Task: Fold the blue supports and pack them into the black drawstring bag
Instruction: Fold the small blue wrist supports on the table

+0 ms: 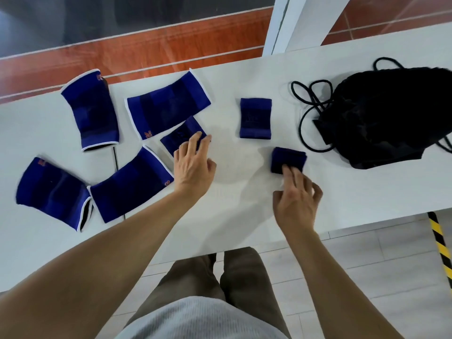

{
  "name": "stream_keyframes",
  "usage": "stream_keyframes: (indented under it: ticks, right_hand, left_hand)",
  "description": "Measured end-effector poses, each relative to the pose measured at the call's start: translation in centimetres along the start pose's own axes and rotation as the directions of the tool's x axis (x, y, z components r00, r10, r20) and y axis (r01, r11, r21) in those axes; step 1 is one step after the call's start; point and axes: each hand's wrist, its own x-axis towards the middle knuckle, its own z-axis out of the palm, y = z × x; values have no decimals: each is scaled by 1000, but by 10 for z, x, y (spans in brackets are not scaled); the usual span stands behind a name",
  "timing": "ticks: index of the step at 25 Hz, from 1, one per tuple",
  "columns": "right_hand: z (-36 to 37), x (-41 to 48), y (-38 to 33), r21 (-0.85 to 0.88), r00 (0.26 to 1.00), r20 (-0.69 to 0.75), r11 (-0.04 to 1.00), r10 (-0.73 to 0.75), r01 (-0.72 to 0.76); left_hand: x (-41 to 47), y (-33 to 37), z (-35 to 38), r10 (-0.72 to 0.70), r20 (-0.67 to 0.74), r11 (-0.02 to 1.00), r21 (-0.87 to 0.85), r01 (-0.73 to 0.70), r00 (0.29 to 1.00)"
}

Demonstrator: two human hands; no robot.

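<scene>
While right fingers (289,173) touch a folded support (288,159), left fingers (197,141) touch another (181,135).

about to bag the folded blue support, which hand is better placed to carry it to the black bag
Right. The right hand already rests its fingertips on the folded support, and the black bag lies on that side.

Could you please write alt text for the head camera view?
A person's right hand presses a folded blue support while the left hand touches a small unfolded one on a white table. Four larger supports lie left; a black drawstring bag lies right.
</scene>
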Motion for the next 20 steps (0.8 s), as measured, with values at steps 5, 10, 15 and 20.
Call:
stream_keyframes:
  ticks: [5, 10, 15, 20]
  right_hand:
    - [-14, 14, 36, -18, 994, -29, 994, 109, -110]
    - [-15, 18, 31, -4, 993, -50, 994, 111, -111]
    - [-27, 17, 19, 97, 981, -158, 991, 111, -96]
    - [-36, 50, -45, 132, 970, -19, 961, -244, 244]
  left_hand:
    - [-9, 8, 2, -35, 98, 999, 31, 32, 995]
    - [-26, 12, 2, 139, 157, 985, 76, -152, 978]
    - [-44, 9, 3, 144, 208, 984, 76, -163, 967]
    - [-64, 4, 2, 122, 271, 990, 40, -137, 955]
